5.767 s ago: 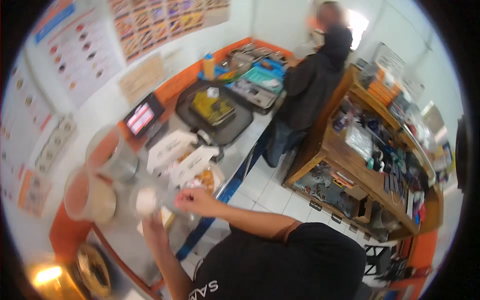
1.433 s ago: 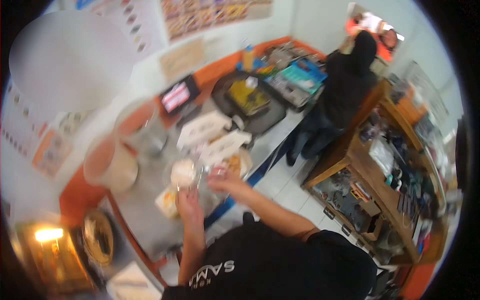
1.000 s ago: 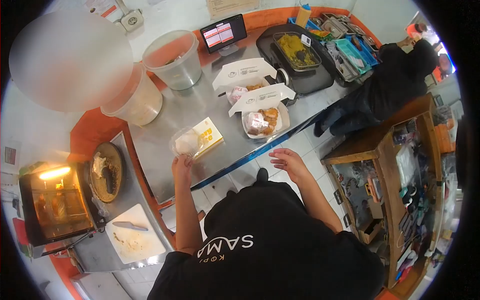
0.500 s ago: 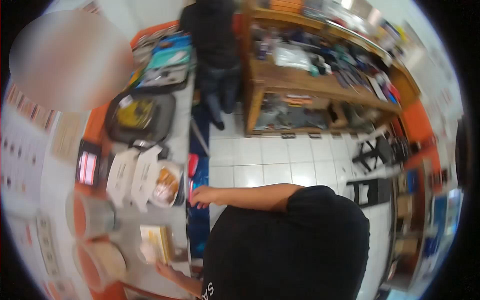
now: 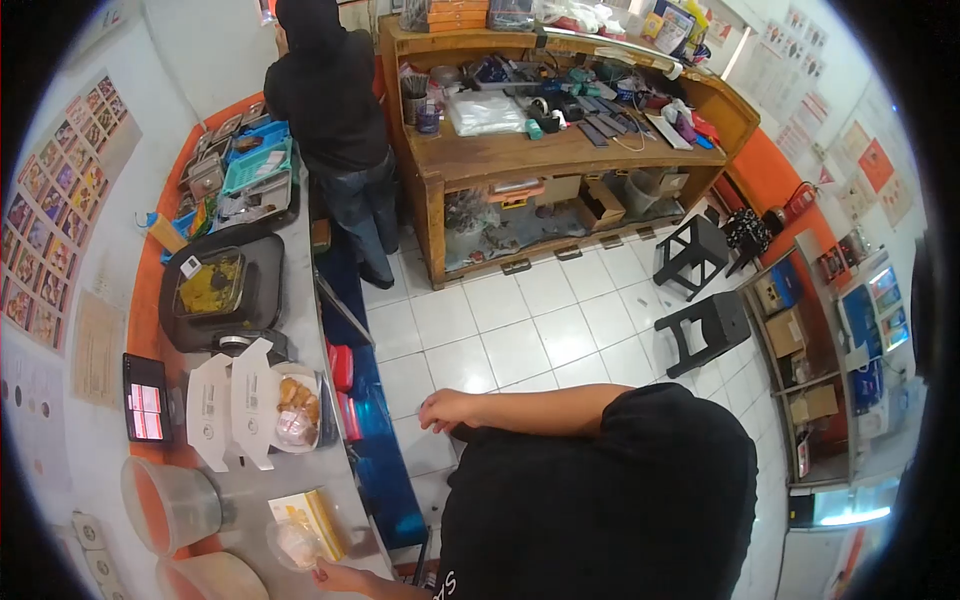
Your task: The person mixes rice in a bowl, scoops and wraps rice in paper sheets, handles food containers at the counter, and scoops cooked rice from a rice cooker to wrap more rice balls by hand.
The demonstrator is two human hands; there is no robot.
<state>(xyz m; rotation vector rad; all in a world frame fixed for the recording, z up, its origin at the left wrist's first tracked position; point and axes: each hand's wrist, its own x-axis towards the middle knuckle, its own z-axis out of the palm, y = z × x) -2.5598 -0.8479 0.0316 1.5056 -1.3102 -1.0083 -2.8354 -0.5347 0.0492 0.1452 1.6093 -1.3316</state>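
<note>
My left hand [image 5: 338, 578] is at the counter's near end, its fingers closed at the edge of a round clear plastic container [image 5: 296, 545] with something whitish in it. The container lies against a yellow-and-white box [image 5: 322, 524]. My right hand [image 5: 449, 410] hangs in the air over the floor, just off the counter's side, with fingers loosely bent and nothing visible in them. On the counter, a white carton with raised flaps [image 5: 250, 405] stands beside a bowl of fried food [image 5: 298, 405], where a clear bag of pale stuff also lies.
Tall plastic tubs [image 5: 172, 508] and a phone-like screen [image 5: 148, 398] line the wall side. Farther along are a black tray [image 5: 178, 330] and teal trays [image 5: 258, 165]. A person in black [image 5: 335, 120] stands at the far end. Black stools [image 5: 705, 330] stand on the tiled floor.
My right hand has drawn back from the counter's edge to over the floor. My left hand stays by the clear container. The view has shifted, showing the room sharper.
</note>
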